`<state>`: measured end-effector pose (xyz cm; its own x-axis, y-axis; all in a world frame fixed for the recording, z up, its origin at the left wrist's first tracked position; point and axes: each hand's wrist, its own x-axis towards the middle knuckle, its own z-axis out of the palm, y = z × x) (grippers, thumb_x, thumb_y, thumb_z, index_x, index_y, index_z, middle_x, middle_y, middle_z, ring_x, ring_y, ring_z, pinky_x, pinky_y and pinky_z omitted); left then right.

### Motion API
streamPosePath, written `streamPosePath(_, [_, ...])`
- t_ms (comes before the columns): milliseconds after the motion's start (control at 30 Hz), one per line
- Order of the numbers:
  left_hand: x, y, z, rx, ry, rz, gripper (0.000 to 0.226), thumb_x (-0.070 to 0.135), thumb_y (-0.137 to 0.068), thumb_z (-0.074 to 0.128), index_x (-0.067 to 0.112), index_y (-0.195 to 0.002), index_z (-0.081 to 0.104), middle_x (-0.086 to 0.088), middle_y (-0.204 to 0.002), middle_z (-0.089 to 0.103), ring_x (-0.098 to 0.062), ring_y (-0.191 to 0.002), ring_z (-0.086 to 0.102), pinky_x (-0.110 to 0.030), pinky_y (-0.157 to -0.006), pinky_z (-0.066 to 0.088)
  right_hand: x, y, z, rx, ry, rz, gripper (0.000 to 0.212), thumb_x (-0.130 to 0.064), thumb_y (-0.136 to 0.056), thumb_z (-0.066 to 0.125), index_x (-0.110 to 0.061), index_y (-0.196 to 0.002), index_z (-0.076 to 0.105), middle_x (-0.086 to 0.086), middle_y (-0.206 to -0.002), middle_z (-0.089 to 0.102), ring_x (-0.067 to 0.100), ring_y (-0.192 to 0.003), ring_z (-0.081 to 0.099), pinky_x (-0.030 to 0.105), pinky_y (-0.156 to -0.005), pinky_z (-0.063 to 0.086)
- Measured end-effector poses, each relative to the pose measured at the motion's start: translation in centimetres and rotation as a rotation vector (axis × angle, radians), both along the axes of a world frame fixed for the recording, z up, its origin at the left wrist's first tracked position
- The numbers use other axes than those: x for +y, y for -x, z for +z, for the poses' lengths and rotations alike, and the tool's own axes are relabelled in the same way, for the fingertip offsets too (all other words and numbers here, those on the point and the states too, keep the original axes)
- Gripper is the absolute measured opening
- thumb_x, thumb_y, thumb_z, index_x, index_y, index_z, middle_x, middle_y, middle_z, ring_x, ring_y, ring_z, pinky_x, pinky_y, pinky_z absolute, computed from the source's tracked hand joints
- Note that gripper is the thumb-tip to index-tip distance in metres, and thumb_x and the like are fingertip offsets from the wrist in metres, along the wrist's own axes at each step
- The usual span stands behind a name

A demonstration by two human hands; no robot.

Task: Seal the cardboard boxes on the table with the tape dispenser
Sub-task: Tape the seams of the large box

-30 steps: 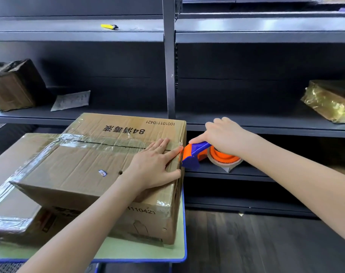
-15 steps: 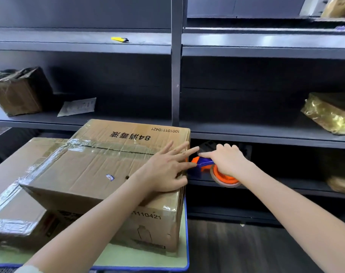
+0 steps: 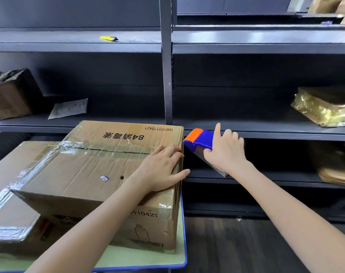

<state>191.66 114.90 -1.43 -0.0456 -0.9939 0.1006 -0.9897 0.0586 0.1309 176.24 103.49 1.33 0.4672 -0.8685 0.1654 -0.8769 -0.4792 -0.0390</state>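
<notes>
A brown cardboard box (image 3: 100,174) printed "84" sits on the table, clear tape along its top seam. My left hand (image 3: 161,166) lies flat on the box's right top edge, thumb hanging over the side. Just right of the box corner, my right hand (image 3: 226,152) holds the blue and orange tape dispenser (image 3: 199,138), index finger raised. The dispenser's orange end is level with the box's top right corner. A strip of tape hangs below my right hand. A second, flatter taped box (image 3: 8,174) lies to the left, partly under the first.
The table (image 3: 148,257) has a pale green top with a blue rim. Grey metal shelving (image 3: 167,75) stands behind with a taped box (image 3: 12,95), a paper sheet (image 3: 69,108), a yellow cutter (image 3: 108,38) and a gold-wrapped parcel (image 3: 325,105). Dark wood floor lies to the right.
My right hand has lifted the dispenser from beside the box's side up to its top corner. My left hand has slid slightly back on the box top.
</notes>
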Motion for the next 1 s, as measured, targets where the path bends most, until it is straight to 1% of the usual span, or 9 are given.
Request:
streamPosePath(100, [0.3,-1.1,0.7,0.150,-0.142,0.041,0.068,0.060,-0.095,0.023,0.020,-0.149,0.021,0.005,-0.158,0.011,-0.008,-0.144,-0.001,-0.027,-0.115,-0.004,0.8,-1.0,1.3,-0.130,0.106,0.049,0.084,-0.036,-0.086,0.054,-0.002,-0.147,0.008,0.017,-0.119,0.044,0.029,-0.107,0.042,0.037,-0.088,0.035])
streamPosePath(200, [2.1,-3.1,0.9,0.161,-0.167,0.196,0.064,0.054,-0.097,0.023,0.024,-0.151,0.007,0.010,-0.158,-0.004,-0.011,-0.144,-0.005,-0.020,-0.110,-0.003,2.3,-3.0,2.0,-0.221,0.176,0.164,0.083,-0.030,-0.086,0.061,-0.004,-0.148,0.011,0.015,-0.115,0.042,0.028,-0.103,0.041,0.036,-0.086,0.033])
streamPosePath(333, [5.6,-7.2,0.8,0.139,-0.122,0.346,0.064,0.052,-0.096,0.019,0.018,-0.151,0.017,0.006,-0.157,0.010,-0.006,-0.144,0.002,-0.018,-0.110,-0.005,4.4,-6.8,1.1,-0.158,0.321,0.343,0.092,-0.037,-0.061,0.086,-0.009,-0.137,0.044,0.014,-0.091,0.052,0.026,-0.080,0.051,0.036,-0.068,0.042])
streamPosePath(467, [9.0,-11.7,1.3,0.155,-0.098,0.515,0.052,0.039,-0.101,0.026,0.014,-0.146,0.031,-0.001,-0.155,0.023,-0.014,-0.145,0.010,-0.028,-0.116,0.002,6.5,-10.4,0.3,-0.123,0.388,0.425,0.096,-0.049,-0.037,0.090,-0.017,-0.123,0.061,0.008,-0.077,0.053,0.023,-0.066,0.053,0.030,-0.057,0.043])
streamPosePath(567, [10.8,-14.3,1.4,0.177,-0.074,0.604,0.048,0.034,-0.102,0.026,0.015,-0.146,0.032,-0.002,-0.154,0.026,-0.015,-0.144,0.014,-0.030,-0.117,0.005,7.7,-12.3,-0.2,-0.102,0.404,0.477,0.088,-0.052,-0.040,0.088,-0.021,-0.119,0.065,0.006,-0.077,0.057,0.022,-0.067,0.055,0.029,-0.056,0.044])
streamPosePath(700, [12.5,-17.3,1.3,0.156,-0.099,0.696,0.044,0.025,-0.103,0.026,0.015,-0.146,0.031,0.000,-0.155,0.023,-0.016,-0.144,0.017,-0.031,-0.117,0.010,8.6,-13.0,-0.1,-0.135,0.427,0.487,0.058,-0.045,-0.063,0.080,-0.018,-0.113,0.069,0.007,-0.072,0.056,0.024,-0.064,0.054,0.029,-0.054,0.042])
streamPosePath(833, [12.2,-19.0,1.3,0.111,-0.149,0.680,0.045,0.024,-0.103,0.024,0.009,-0.146,0.030,-0.001,-0.156,0.021,-0.016,-0.145,0.010,-0.038,-0.118,0.005,9.8,-12.9,-0.3,-0.157,0.412,0.461,0.053,-0.032,-0.066,0.081,-0.007,-0.112,0.068,0.017,-0.099,0.064,0.035,-0.090,0.060,0.042,-0.077,0.052])
streamPosePath(933, [11.3,-19.6,1.3,0.094,-0.147,0.637,0.046,0.023,-0.103,0.026,0.009,-0.147,0.027,-0.001,-0.157,0.017,-0.017,-0.146,0.006,-0.039,-0.117,0.002,11.0,-13.8,-1.0,-0.209,0.391,0.539,0.048,-0.020,-0.075,0.075,-0.002,-0.119,0.063,0.019,-0.127,0.056,0.036,-0.117,0.051,0.044,-0.102,0.040])
streamPosePath(1000, [10.9,-20.4,1.1,0.103,-0.147,0.622,0.048,0.025,-0.103,0.027,0.011,-0.148,0.024,-0.001,-0.158,0.014,-0.017,-0.146,0.005,-0.039,-0.117,0.002,12.1,-14.5,-1.3,-0.205,0.329,0.620,0.049,-0.016,-0.074,0.075,-0.003,-0.119,0.063,0.017,-0.132,0.054,0.034,-0.123,0.049,0.043,-0.105,0.040])
